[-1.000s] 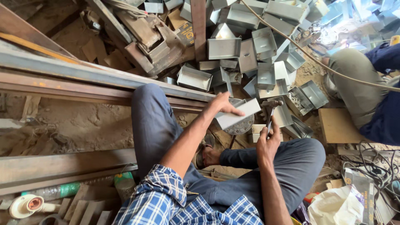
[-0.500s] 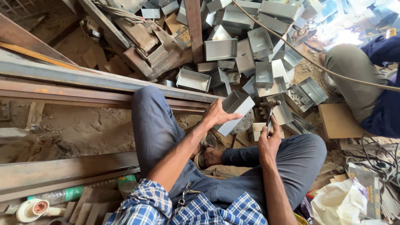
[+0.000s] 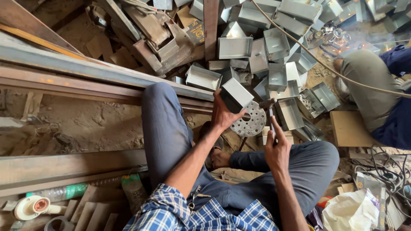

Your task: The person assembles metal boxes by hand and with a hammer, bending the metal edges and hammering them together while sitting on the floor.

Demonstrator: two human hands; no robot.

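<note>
Sitting cross-legged on a dirt floor, the person has the left hand (image 3: 222, 114) wrapped around a small open sheet-metal box (image 3: 236, 94), fingers closed on its lower edge so it's held up tilted, dark inside facing partly toward the camera. Right under the box, touching or nearly so, there's a round perforated metal disc (image 3: 249, 122) lying between the knees. The right hand (image 3: 277, 149) is closed around the handle of a hammer (image 3: 269, 112), head pointing up just beside the disc and close to the box. Beyond the hands there's a big heap of the same grey sheet-metal boxes (image 3: 261, 47), dumped every which way, some open side up. A long steel beam (image 3: 85, 68) runs across the left knee's side, with rusty scrap pieces (image 3: 154, 36) behind it. A cable (image 3: 325, 66) sweeps across the pile toward another person (image 3: 376, 90) crouched at the right, where there's a bright welding glare near the top edge. Down at bottom left sits a plastic bottle (image 3: 60, 192) next to a roll of tape (image 3: 32, 206), and a white bag (image 3: 349, 211) at bottom right
</note>
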